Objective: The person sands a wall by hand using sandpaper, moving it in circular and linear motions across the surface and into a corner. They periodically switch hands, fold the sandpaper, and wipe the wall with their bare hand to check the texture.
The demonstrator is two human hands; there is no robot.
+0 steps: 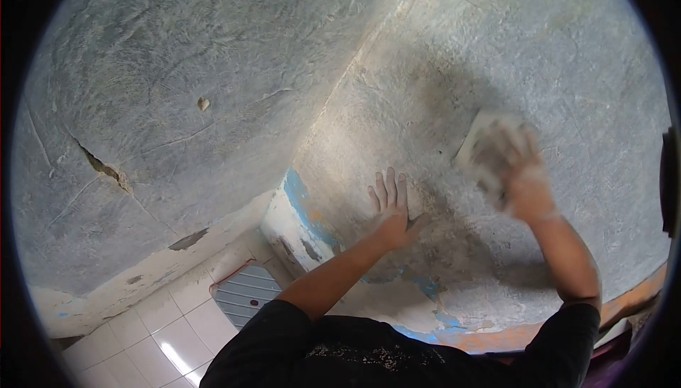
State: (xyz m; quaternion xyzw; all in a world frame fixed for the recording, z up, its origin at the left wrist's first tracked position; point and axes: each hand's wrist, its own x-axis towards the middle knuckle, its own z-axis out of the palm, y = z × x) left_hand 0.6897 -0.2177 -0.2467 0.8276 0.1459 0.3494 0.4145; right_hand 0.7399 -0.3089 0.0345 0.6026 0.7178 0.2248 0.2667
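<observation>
My left hand (392,214) lies flat against the grey, rough-plastered wall (397,125), fingers spread and holding nothing. To its right, my right hand (523,179) presses a pale, flat sheet that looks like sandpaper (470,144) against the same wall. That hand is smeared by motion, and its fingers stretch over the sheet, covering most of it. Pale dust coats the fingers of my left hand and the right wrist. Dark shadows fall on the plaster around both hands.
A second grey wall (177,54) meets this one at a corner; it has a cracked hole (106,168). Flaking blue paint (301,196) shows low near the corner. Below are white floor tiles (156,324) and a grey ribbed stool-like top (248,292). Dark and purple items sit at far right.
</observation>
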